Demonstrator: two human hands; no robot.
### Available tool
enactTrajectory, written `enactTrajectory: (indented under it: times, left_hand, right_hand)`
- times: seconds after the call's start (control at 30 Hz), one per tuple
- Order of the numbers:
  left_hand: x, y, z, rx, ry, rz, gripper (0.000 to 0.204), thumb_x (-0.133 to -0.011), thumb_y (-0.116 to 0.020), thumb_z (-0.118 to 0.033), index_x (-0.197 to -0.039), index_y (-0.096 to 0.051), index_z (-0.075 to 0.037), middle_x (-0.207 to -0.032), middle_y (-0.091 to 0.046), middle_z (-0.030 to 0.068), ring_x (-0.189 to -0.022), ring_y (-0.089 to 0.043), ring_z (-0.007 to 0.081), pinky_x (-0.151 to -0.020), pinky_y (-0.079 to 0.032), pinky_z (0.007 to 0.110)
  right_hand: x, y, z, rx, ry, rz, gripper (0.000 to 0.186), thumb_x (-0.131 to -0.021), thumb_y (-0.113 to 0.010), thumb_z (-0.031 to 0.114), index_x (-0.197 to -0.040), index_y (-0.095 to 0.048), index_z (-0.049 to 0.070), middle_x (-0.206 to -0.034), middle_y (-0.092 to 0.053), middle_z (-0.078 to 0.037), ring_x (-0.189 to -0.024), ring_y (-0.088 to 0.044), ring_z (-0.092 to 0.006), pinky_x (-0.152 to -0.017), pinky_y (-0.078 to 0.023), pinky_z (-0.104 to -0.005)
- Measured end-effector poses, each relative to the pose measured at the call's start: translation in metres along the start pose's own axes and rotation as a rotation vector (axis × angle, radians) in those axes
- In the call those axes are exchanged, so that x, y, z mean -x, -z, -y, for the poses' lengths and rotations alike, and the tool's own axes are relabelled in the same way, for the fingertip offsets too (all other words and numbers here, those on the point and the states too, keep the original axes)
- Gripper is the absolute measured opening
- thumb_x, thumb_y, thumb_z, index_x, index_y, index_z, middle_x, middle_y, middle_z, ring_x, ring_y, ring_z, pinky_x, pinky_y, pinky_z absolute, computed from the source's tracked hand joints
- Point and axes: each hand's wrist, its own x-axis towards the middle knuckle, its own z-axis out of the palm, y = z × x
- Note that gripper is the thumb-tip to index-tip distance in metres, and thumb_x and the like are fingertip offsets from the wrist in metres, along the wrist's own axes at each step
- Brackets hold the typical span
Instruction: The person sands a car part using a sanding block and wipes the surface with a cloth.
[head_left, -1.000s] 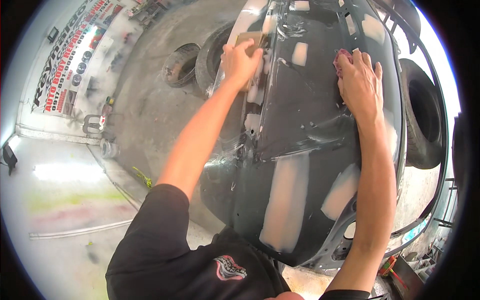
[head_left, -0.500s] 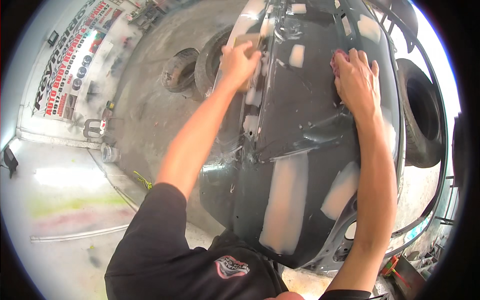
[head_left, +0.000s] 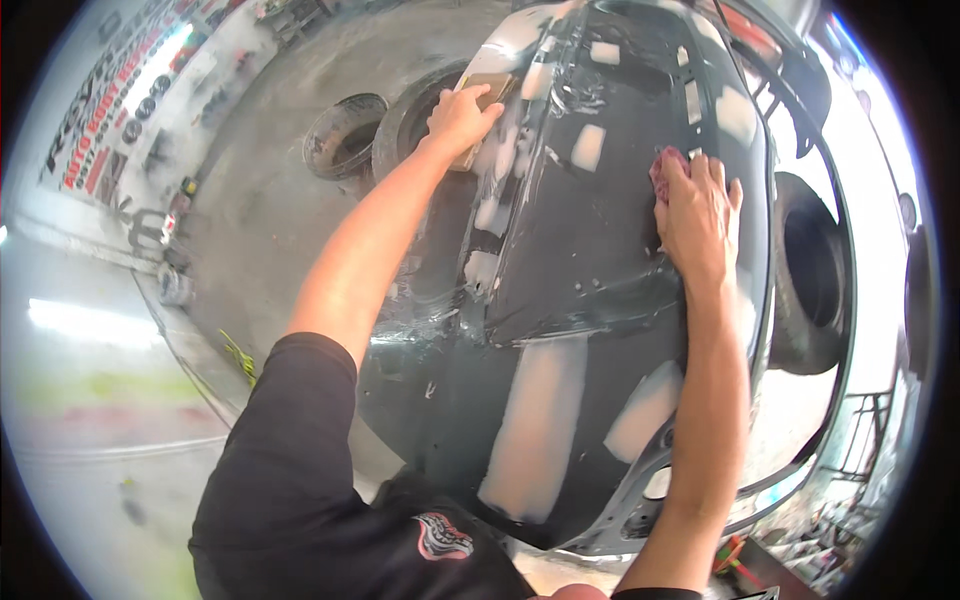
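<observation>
A dark grey car body panel (head_left: 610, 250) with pale filler patches (head_left: 537, 430) lies before me. Along its far left edge my left hand (head_left: 462, 125) is closed on a tan sanding block (head_left: 492, 84), which rests flat against the panel and sticks out beyond my fingers. Farther right, my right hand (head_left: 697, 225) grips a crumpled reddish rag (head_left: 665, 175) on the dark surface, close to the panel's right side. Part of the rag is hidden under my fingers.
Two tyres lie on the floor beyond the left edge, one of them (head_left: 345, 137) in plain sight. Another large tyre (head_left: 808, 270) stands at the right behind a thin dark frame (head_left: 848, 330). A printed banner (head_left: 120, 100) covers the left wall.
The view has shifted, so the panel sits lower. My left hand with the sanding block has slid farther away along the panel's left edge. My right hand stays near the same spot.
</observation>
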Motion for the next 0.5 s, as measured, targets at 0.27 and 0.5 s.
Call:
enactTrajectory:
  times: [0.27,0.5]
  left_hand:
    - [0.033,0.014,0.053,0.131,-0.002,0.095,0.058,-0.098,-0.068,-0.051,-0.148,-0.065,-0.022,-0.156,-0.050,0.0288,-0.139,-0.055,0.0437,-0.114,-0.045,0.056]
    - [0.135,0.002,0.018,0.027,-0.665,0.007,0.077,-0.107,-0.052,-0.057,-0.158,-0.046,0.001,-0.170,-0.032,0.0265,-0.159,-0.029,0.0410,-0.129,-0.023,0.057]
  right_hand:
    - [-0.005,-0.006,0.005,0.030,0.001,0.086,0.045,-0.082,-0.079,0.012,-0.125,-0.066,0.011,-0.137,-0.061,-0.019,-0.132,-0.056,-0.0359,-0.112,-0.042,-0.0667]
    - [0.000,0.002,-0.002,0.023,-0.019,0.124,0.044,-0.082,-0.078,0.012,-0.124,-0.065,0.009,-0.135,-0.062,-0.019,-0.130,-0.056,-0.0372,-0.112,-0.042,-0.0674]
